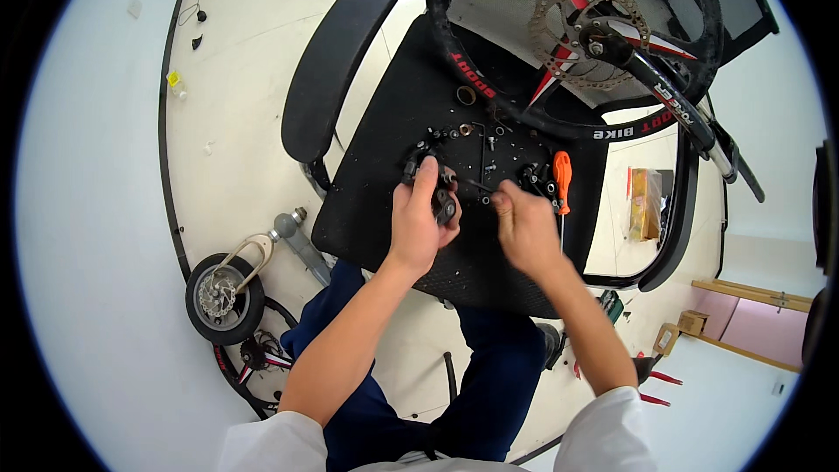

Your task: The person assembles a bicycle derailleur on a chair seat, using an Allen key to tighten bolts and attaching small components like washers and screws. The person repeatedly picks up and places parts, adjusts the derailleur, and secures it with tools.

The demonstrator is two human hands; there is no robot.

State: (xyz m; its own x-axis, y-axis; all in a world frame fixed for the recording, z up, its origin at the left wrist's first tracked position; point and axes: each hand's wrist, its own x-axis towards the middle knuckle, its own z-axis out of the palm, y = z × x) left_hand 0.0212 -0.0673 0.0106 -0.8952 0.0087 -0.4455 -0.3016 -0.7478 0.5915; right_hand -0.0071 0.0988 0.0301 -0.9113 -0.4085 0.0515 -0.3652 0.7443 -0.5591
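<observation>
My left hand [418, 218] is wrapped round a black bicycle brake caliper [446, 206], partly hidden by the fingers. My right hand [524, 225] pinches a thin dark hex key [474, 184], whose far end meets the caliper near a small silver part. Both hands are over the black chair seat [376, 183]. Beyond them lie loose bolts [491, 144], a metal ring [467, 95] and a second L-shaped hex key [482, 150]. Right of my right hand are another black caliper-like part [537, 182] and an orange-handled screwdriver [562, 182].
A bicycle wheel [444, 44] with a brake disc [546, 22] and fork [673, 92] leans on the chair back. The armrest [328, 79] borders the seat at left. On the floor at left stands a small wheel [199, 301]; a yellow box [645, 203] is at right.
</observation>
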